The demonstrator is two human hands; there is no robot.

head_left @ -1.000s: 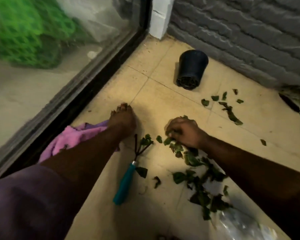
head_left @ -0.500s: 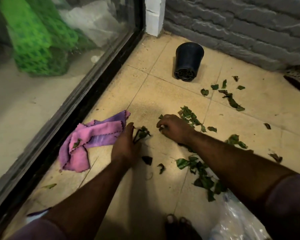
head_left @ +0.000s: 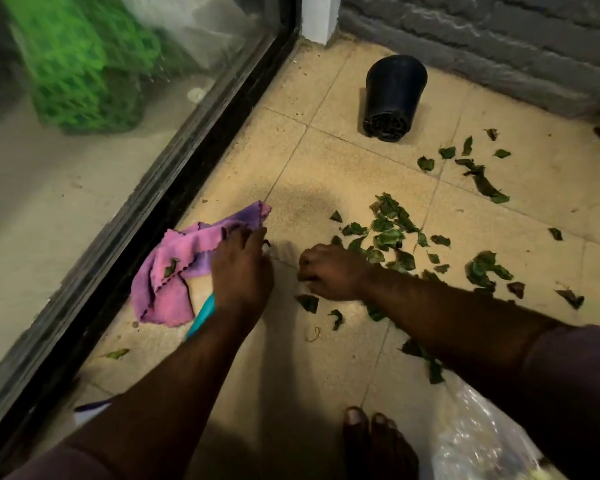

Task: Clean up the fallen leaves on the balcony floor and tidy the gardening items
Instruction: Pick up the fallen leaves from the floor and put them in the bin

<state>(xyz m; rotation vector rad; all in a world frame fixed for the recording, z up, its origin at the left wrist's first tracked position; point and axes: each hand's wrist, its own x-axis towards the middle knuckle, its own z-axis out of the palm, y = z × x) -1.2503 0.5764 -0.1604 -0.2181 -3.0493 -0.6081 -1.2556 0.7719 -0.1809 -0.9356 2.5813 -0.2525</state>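
Left hand [head_left: 239, 268] grip closed over the rake [head_left: 201, 315] beside the cloth [head_left: 174, 271]; right hand [head_left: 329, 271] grip pinching leaves [head_left: 388, 233] off the floor [head_left: 326, 174].

a grey brick wall [head_left: 499, 36] runs along the far edge; a black-framed glass door [head_left: 174, 188] stands at left, blurred green mesh [head_left: 80, 64] behind it, white post [head_left: 317, 15] in the corner.

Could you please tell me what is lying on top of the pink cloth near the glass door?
One small green leaf lies on the pink cloth. The left hand covers its right edge, fingertips touching it, so anything beneath the hand is hidden.
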